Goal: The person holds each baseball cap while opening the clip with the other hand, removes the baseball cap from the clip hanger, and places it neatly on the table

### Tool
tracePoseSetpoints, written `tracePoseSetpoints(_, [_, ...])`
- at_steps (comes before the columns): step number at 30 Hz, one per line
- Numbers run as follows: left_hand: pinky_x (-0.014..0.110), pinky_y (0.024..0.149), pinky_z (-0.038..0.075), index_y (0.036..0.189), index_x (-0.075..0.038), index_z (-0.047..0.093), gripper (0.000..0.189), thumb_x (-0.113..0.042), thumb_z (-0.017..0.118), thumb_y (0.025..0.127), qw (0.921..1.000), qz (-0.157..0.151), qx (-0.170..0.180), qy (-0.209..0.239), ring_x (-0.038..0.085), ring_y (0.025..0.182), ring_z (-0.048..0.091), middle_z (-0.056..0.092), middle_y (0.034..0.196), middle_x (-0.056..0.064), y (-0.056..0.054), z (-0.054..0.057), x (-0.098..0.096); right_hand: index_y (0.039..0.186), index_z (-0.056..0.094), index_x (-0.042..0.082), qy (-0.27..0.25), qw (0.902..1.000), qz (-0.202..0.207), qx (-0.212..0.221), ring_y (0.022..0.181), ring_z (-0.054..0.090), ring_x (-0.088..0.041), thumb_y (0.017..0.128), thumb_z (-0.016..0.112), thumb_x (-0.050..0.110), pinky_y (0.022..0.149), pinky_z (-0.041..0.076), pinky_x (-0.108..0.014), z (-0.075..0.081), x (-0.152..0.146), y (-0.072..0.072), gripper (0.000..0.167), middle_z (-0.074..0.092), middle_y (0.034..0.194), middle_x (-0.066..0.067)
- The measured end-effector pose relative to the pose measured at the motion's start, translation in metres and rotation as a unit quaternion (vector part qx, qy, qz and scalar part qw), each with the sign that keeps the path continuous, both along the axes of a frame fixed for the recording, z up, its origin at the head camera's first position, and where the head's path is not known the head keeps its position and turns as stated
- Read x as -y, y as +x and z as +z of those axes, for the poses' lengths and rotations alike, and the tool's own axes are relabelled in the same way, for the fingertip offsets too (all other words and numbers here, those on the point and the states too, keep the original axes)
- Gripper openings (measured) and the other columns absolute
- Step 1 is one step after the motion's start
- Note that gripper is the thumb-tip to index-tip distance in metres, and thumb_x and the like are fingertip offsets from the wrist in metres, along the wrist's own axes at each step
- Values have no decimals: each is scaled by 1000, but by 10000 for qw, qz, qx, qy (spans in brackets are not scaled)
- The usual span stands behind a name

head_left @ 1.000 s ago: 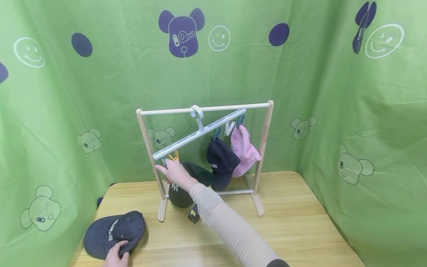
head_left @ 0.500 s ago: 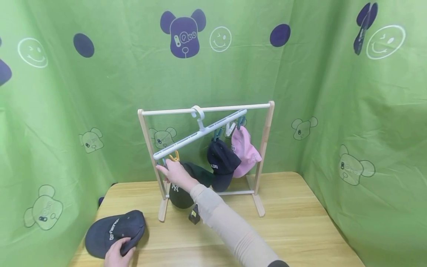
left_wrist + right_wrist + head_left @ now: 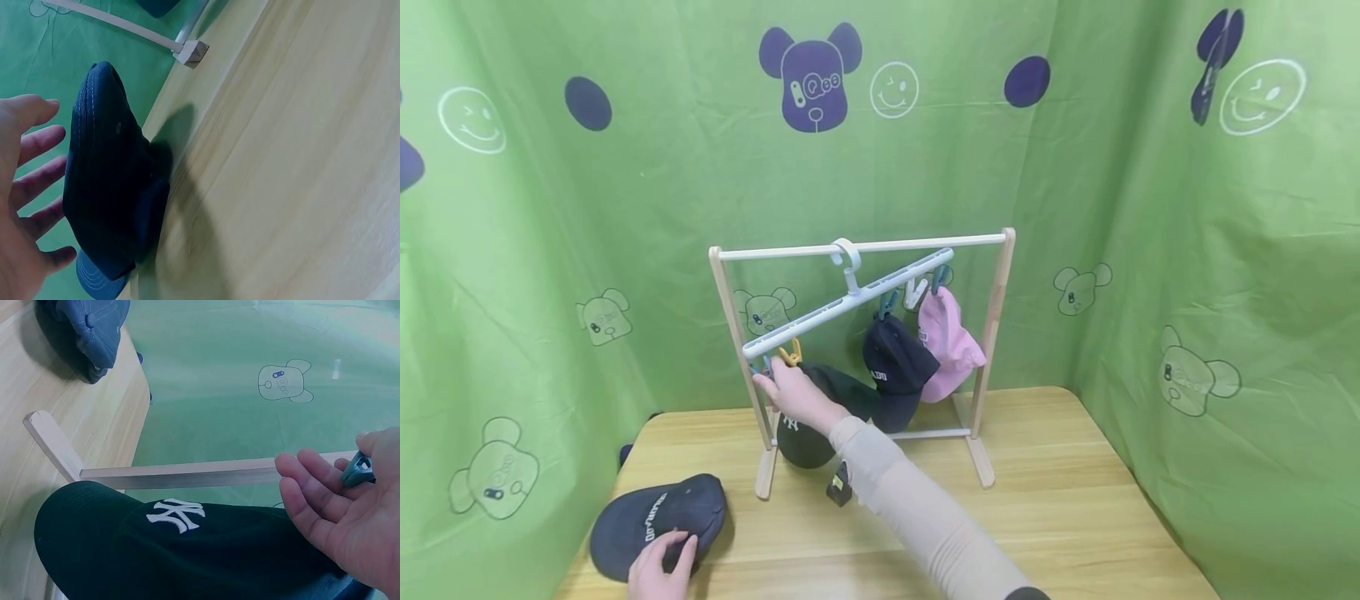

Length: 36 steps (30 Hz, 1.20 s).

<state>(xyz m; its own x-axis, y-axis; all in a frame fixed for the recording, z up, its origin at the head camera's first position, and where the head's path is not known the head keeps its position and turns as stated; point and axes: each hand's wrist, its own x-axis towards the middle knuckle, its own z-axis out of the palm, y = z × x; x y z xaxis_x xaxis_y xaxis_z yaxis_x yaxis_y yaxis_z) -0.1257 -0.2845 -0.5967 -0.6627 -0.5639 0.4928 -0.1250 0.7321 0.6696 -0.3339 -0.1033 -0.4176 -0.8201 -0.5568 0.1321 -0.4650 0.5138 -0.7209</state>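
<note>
A navy cap with white lettering (image 3: 647,517) lies on the table at the front left. My left hand (image 3: 658,567) is at its near edge, fingers spread and apart from each other; the left wrist view shows the fingertips right beside the crown of the cap (image 3: 112,169). My right hand (image 3: 797,392) is at the low left end of the tilted white hanger (image 3: 850,298), by a blue clip (image 3: 762,365) and a yellow clip (image 3: 791,353). In the right wrist view a teal clip (image 3: 359,470) shows between loosely bent fingers and thumb. A dark green cap (image 3: 125,544) with a white logo hangs below this hand.
A wooden rack (image 3: 997,308) carries the hanger on its top bar. Toward the hanger's raised right end hang another navy cap (image 3: 895,358) and a pink cap (image 3: 951,346), with a white clip (image 3: 914,293) between. Green curtains (image 3: 1150,208) surround the wooden table (image 3: 1075,508).
My left hand has loosened from the navy cap's edge, its fingers spreading and shifting slightly left. The right hand stays at the hanger's low end, with hardly any movement.
</note>
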Motion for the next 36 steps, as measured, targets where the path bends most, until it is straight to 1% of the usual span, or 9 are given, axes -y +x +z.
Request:
tracePoseSetpoints(4, [23, 89, 37, 83, -7, 73, 8, -10, 75, 76, 9998, -25, -199, 78, -5, 88, 50, 73, 95, 16, -1, 3, 0, 101, 46, 11, -51, 10000, 39, -35, 65, 65, -15, 104, 42, 36, 53, 48, -21, 1, -1, 1, 26, 66, 80, -11])
tracePoseSetpoints(5, [19, 89, 35, 83, -6, 73, 7, -9, 75, 77, 9996, -36, -262, 59, -6, 87, 49, 73, 93, 15, -2, 3, 0, 100, 47, 11, -55, 10000, 41, -66, 63, 63, -13, 104, 42, 36, 53, 48, -21, 1, -2, 1, 26, 67, 81, -11])
tracePoseSetpoints(8, [15, 90, 32, 84, -5, 72, 7, -8, 73, 78, 9991, -124, -394, -18, 3, 90, 54, 73, 93, 15, -7, 9, 1, 98, 47, 11, -114, 9998, 48, -174, 60, 61, -10, 104, 43, 36, 52, 47, -20, 0, -3, 1, 26, 68, 80, -11])
tracePoseSetpoints(11, [23, 93, 32, 87, -5, 72, 6, -8, 72, 81, 9992, -215, -325, -24, 26, 97, 57, 73, 98, 15, -14, 19, 0, 96, 48, 11, -162, 9995, 29, -257, 64, 65, -16, 103, 43, 37, 52, 47, -20, 0, -4, 1, 27, 64, 73, -3])
tracePoseSetpoints(13, [30, 94, 32, 88, -5, 72, 6, -8, 72, 82, 9992, -283, -285, -8, 30, 101, 58, 73, 101, 16, -19, 25, -2, 95, 48, 11, -165, 9995, 23, -280, 66, 67, -18, 103, 43, 38, 52, 46, -20, -1, -4, 1, 28, 61, 70, 0])
tracePoseSetpoints(18, [39, 100, 34, 89, -4, 72, 7, -6, 72, 82, 9973, -548, -480, 2, 34, 107, 59, 72, 101, 17, -31, 35, -7, 93, 48, 11, -211, 9993, 56, -317, 63, 64, -14, 103, 43, 41, 53, 46, -20, 1, -5, 1, 31, 65, 73, -6])
tracePoseSetpoints(23, [43, 98, 35, 91, -4, 72, 9, -6, 72, 82, 9955, -711, -622, -20, 36, 105, 59, 72, 102, 18, -40, 39, -11, 92, 48, 12, -329, 9987, 118, -360, 58, 57, -9, 103, 43, 42, 53, 45, -20, 3, -6, 0, 32, 67, 74, -9])
tracePoseSetpoints(29, [39, 97, 37, 93, -5, 71, 10, -7, 71, 84, 9959, -760, -488, 65, 34, 105, 60, 71, 106, 18, -45, 38, -14, 92, 48, 12, -480, 9982, 156, -312, 56, 54, -10, 102, 43, 42, 50, 42, -21, 5, -7, 2, 32, 59, 66, 1])
tracePoseSetpoints(36, [42, 98, 39, 94, -5, 71, 10, -9, 71, 85, 9966, -713, -403, 129, 34, 107, 59, 71, 106, 17, -46, 42, -18, 92, 49, 12, -585, 9972, 107, -450, 55, 54, -9, 103, 43, 40, 50, 43, -20, 7, -6, 4, 31, 60, 67, -3])
